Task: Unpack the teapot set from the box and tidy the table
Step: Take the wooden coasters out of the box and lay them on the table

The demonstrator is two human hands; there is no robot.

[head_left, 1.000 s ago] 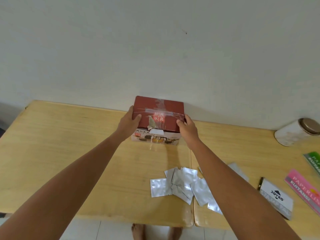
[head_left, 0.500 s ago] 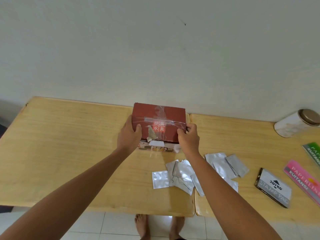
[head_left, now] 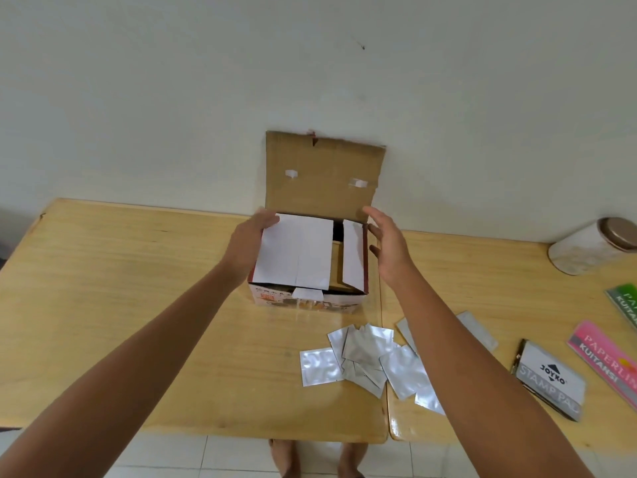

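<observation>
The teapot box (head_left: 306, 301) stands on the wooden table (head_left: 120, 305), near the wall. Its brown lid flap (head_left: 324, 174) is raised upright against the wall. Two white inner flaps (head_left: 296, 250) cover most of the opening, with a dark gap between them; the contents are hidden. My left hand (head_left: 250, 236) rests against the box's left top edge, fingertips touching the left inner flap. My right hand (head_left: 387, 243) hovers beside the box's right side with its fingers straight, holding nothing.
Several silver foil sachets (head_left: 365, 360) lie scattered in front of the box. To the right are a stamp pad pack (head_left: 548, 381), a pink receipt book (head_left: 606, 360), a green one (head_left: 624, 301) and a white jar on its side (head_left: 586, 250).
Both hands gripped the closed red lid before. The lid has swung up and back against the wall, and both hands have let go of it.
</observation>
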